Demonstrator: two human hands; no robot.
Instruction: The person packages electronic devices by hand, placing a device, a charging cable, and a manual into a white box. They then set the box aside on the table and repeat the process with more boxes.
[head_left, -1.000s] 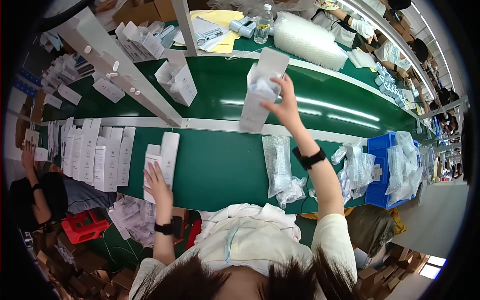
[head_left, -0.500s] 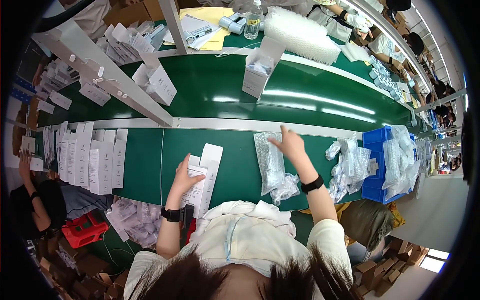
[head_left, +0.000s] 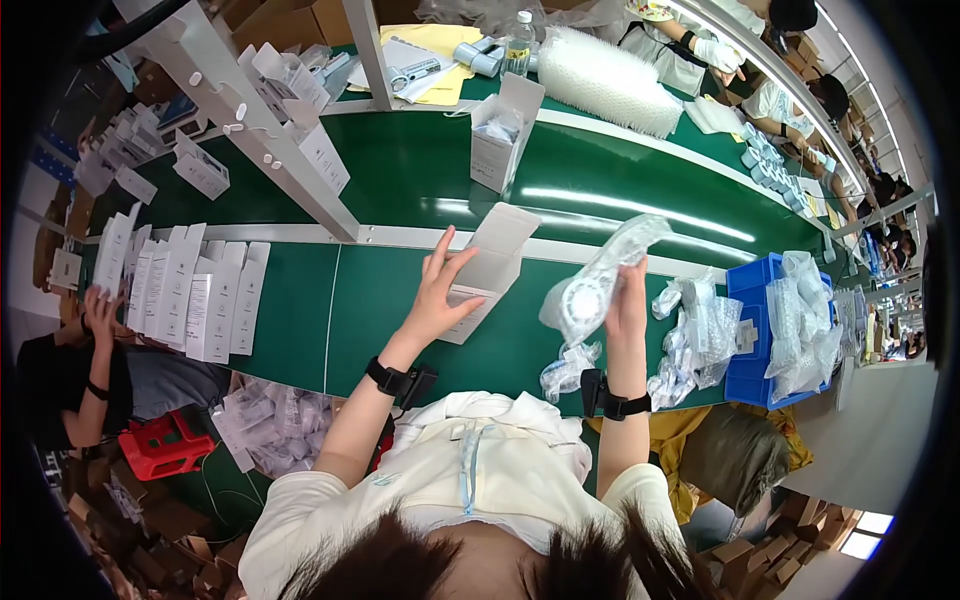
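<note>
An upright white carton point(head_left: 478, 305) stands with its top flap raised on the green table in front of me. My left hand point(head_left: 437, 298) grips it at its left side, thumb across the front and fingers spread along the opening. To the right, my right hand point(head_left: 628, 300) holds up a bubble-wrap pouch point(head_left: 590, 290), tilted, with a pale round part showing through the wrap. What exactly is inside cannot be made out. Below the pouch, a small clear plastic bag point(head_left: 570, 372) lies near the table's front edge.
Several white cartons point(head_left: 205, 300) stand in a row at left, near a co-worker's hand point(head_left: 100, 312). More wrapped bags point(head_left: 700, 335) lie beside a blue bin point(head_left: 750, 378) at right. Beyond a metal rail point(head_left: 400, 236), another open carton point(head_left: 492, 160) stands near a metal post point(head_left: 290, 165).
The bubble-wrap pouch has been lifted off the table by my right hand. My left hand and the carton have moved farther away and to the right, and the carton's opening is turned toward me.
</note>
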